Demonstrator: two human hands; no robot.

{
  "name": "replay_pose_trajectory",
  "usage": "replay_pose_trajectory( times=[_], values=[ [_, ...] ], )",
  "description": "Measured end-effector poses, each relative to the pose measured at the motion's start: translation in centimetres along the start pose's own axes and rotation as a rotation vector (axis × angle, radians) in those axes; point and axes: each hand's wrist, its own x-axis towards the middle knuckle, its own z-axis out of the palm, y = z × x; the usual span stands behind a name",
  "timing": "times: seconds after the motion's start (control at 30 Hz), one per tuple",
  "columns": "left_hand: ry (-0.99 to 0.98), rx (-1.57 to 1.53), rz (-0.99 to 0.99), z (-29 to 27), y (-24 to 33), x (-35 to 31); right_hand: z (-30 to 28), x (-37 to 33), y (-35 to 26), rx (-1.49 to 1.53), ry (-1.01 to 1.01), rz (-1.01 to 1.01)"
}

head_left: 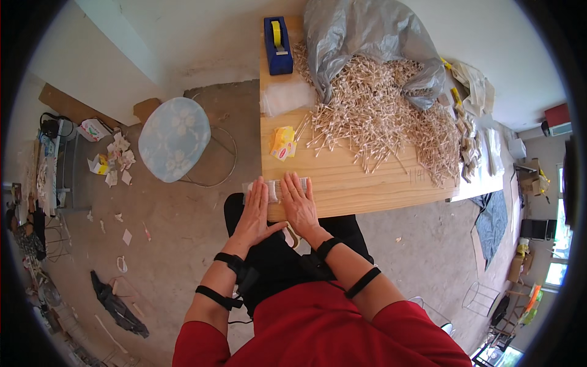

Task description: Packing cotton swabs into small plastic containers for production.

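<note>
My left hand (253, 214) lies flat with stretched fingers on one end of a small clear bag of cotton swabs (277, 192) at the table's near left corner. Flat on the bag's other end is my right hand (299, 208), its fingers also straight. Both palms hide much of the bag. Just beyond them sits a small stack of yellow printed cards (284, 143). A large heap of loose cotton swabs (367, 116) spreads over the table, partly under a grey plastic bag (373, 27).
A blue tape dispenser (279, 52) and flat clear bags (287, 98) lie along the wooden table's (361, 192) left side. Filled packs (469, 147) are at the right. A round stool (174, 139) stands left, near paper scraps (120, 153) on the floor.
</note>
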Motion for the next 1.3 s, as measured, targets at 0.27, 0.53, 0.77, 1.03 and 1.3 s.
replay_pose_trajectory(
  times=[0.27,0.53,0.77,1.03,1.3],
  values=[
    [-0.210,0.506,-0.253,-0.3,3.3,1.5,0.3,0.0,0.1,-0.065,-0.020,-0.033],
    [-0.109,0.323,-0.301,-2.4,4.7,1.3,-0.8,-0.6,2.0,0.165,0.096,0.046],
    [0.773,-0.655,-0.784,-0.7,-2.6,-0.3,-1.3,1.0,1.2,0.652,0.392,0.223],
    [0.620,-0.797,-0.613,2.6,-5.1,1.5,0.2,2.4,0.2,0.737,0.409,0.254],
    [0.593,-0.660,-0.635,1.6,-4.4,2.1,-0.2,3.1,-0.4,0.769,0.406,0.285]
  ],
)
